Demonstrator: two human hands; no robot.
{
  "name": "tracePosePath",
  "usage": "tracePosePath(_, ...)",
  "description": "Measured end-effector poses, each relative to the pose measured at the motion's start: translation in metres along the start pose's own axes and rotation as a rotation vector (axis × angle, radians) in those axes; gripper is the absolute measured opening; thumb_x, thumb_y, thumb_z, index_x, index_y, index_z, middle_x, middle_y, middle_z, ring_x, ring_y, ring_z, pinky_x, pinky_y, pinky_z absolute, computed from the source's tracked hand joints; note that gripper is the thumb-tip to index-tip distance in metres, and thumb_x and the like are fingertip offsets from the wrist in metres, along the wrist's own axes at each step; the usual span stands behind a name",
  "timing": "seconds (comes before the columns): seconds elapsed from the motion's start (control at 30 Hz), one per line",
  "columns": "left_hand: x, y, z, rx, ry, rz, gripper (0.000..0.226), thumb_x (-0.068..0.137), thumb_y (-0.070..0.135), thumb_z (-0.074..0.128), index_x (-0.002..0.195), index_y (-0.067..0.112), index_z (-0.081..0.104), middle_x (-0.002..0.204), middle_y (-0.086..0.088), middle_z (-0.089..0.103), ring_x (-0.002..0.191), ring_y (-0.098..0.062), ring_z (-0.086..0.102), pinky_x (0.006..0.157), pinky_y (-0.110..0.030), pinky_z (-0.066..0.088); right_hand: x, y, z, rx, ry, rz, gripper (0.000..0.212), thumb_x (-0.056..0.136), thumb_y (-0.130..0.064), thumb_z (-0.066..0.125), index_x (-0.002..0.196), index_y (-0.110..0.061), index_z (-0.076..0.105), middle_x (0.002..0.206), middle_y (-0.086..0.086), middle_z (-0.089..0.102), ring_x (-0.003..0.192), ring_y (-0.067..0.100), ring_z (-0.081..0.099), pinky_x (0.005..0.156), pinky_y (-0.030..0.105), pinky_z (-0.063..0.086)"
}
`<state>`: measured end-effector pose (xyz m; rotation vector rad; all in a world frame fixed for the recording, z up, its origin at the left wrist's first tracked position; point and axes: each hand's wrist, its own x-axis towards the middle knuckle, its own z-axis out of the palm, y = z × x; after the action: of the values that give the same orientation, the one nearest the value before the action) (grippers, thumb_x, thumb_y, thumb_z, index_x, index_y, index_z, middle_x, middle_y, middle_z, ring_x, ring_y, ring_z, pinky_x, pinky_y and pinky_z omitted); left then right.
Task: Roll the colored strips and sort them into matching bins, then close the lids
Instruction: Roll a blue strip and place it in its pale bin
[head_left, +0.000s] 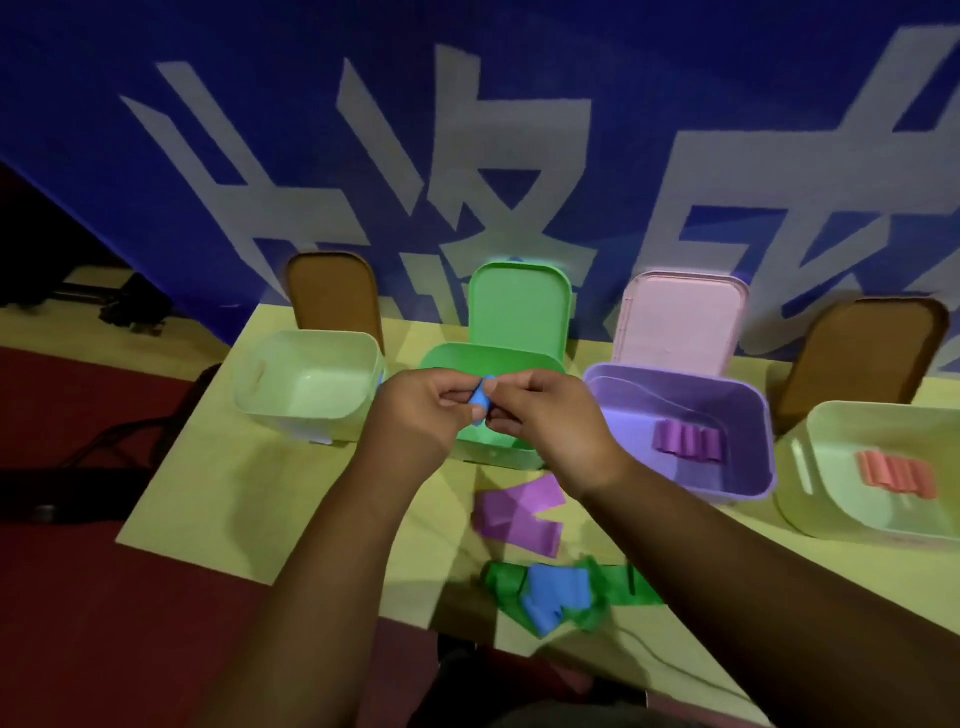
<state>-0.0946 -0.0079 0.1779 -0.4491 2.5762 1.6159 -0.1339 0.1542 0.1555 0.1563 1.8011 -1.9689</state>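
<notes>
"While both hands are up over the green bin (524, 358), what step is this?"

"Rolling. The left hand (415, 410) and the right hand (550, 415) are together, fingertips pinching a blue strip (480, 399) between them, part-curled (how tight the roll is, I cannot tell). It hangs above that bin's opening, touching nothing else."

"And after?"

"Finish the curl, then drop it in its bin. Purple rolls (685, 441) lie in the purple bin (748, 395), red rolls (893, 473) in the pale bin at far right (810, 441). No bin is plainly blue, so my guess is the pale bin at far left (311, 338). That calls for a leftward reach, the roll pinched so it doesn't spring open."

"Much left?"

"Plenty: purple strips (519, 512), green strips (504, 582) and more blue strips (556, 592) lie on the table (260, 493), and all four lids (519, 306) stand open."
</notes>
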Motion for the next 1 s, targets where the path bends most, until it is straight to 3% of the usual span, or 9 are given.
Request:
tracePosePath(0.17,0.038,-0.047,-0.061,-0.03,0.022,-0.126,0.031,0.09,-0.004,0.081,0.118,0.011,0.08,0.098,-0.001,0.081,0.091,-0.014,0.077,0.092,-0.024,0.06,0.043,0.004,0.072,-0.067,-0.057,0.079,0.015,0.101,-0.018,0.073,0.101,-0.003,0.075,0.096,0.022,0.078,0.089,0.023,0.075,0.092,0.039,0.065)
tracePosePath(0.33,0.083,-0.089,-0.124,-0.055,0.014,-0.216,0.027,0.093,-0.004,0.078,0.115,0.011,0.079,0.097,-0.003,0.078,0.082,-0.008,0.071,0.08,-0.014,0.054,0.088,0.007,0.138,-0.123,-0.081,0.139,0.018,0.105,-0.019,0.064,0.104,-0.004,0.075,0.086,0.009,0.076,0.084,0.019,0.075,0.084,0.034,0.063)
tracePosePath(0.4,0.101,-0.107,-0.146,-0.063,0.036,-0.238,0.025,0.093,0.001,0.081,0.113,0.015,0.08,0.096,0.001,0.079,0.085,-0.01,0.072,0.078,-0.016,0.053,0.105,0.008,0.158,-0.112,-0.06,0.175,0.016,0.107,-0.014,0.06,0.106,-0.005,0.073,0.09,0.012,0.075,0.081,0.021,0.073,0.078,0.033,0.062)
tracePosePath(0.5,0.127,-0.138,-0.168,-0.053,0.066,-0.276,0.02,0.091,0.007,0.083,0.106,0.02,0.08,0.095,0.002,0.08,0.086,-0.012,0.073,0.077,-0.024,0.055,0.128,0.017,0.178,-0.212,-0.003,0.233,0.019,0.107,-0.016,0.059,0.111,-0.002,0.071,0.096,0.015,0.074,0.081,0.024,0.074,0.081,0.042,0.064)
tracePosePath(0.6,0.154,-0.171,-0.171,-0.028,0.077,-0.341,0.018,0.087,0.01,0.084,0.089,0.026,0.076,0.092,0.001,0.078,0.087,-0.021,0.072,0.083,-0.035,0.059,0.144,0.022,0.191,-0.275,0.025,0.277,0.014,0.101,-0.001,0.055,0.091,0.005,0.062,0.084,0.026,0.053,0.067,0.026,0.059,0.065,0.037,0.057)
tracePosePath(0.67,0.171,-0.19,-0.165,0.003,0.069,-0.384,0.017,0.086,0.012,0.083,0.084,0.026,0.074,0.088,0.0,0.076,0.084,-0.023,0.071,0.078,-0.032,0.057,0.156,0.026,0.198,-0.341,-0.004,0.314,0.017,0.098,0.011,0.054,0.085,0.002,0.06,0.078,0.025,0.043,0.061,0.024,0.05,0.065,0.037,0.052)
tracePosePath(0.77,0.195,-0.211,-0.15,0.097,0.032,-0.439,0.01,0.086,0.011,0.081,0.087,0.019,0.076,0.085,-0.001,0.073,0.085,-0.024,0.069,0.067,-0.024,0.046,0.171,0.034,0.201,-0.327,0.065,0.371,0.016,0.101,0.006,0.059,0.086,0.008,0.066,0.078,0.027,0.065,0.066,0.032,0.068,0.082,0.05,0.064)
tracePosePath(0.8,0.204,-0.215,-0.144,0.132,0.022,-0.461,0.008,0.085,0.01,0.081,0.088,0.017,0.078,0.086,-0.001,0.073,0.086,-0.024,0.069,0.067,-0.023,0.044,0.176,0.036,0.201,-0.312,0.098,0.383,0.013,0.101,0.003,0.062,0.09,0.008,0.067,0.082,0.028,0.069,0.067,0.034,0.072,0.082,0.052,0.066)
tracePosePath(1.0,0.24,-0.249,-0.12,0.269,0.035,-0.585,0.018,0.083,0.019,0.084,0.099,0.014,0.082,0.099,-0.005,0.079,0.089,-0.027,0.071,0.078,-0.026,0.047,0.194,0.041,0.199,-0.447,0.098,0.416,0.013,0.099,-0.007,0.072,0.103,0.004,0.065,0.079,0.02,0.073,0.056,0.024,0.074,0.057,0.037,0.065)
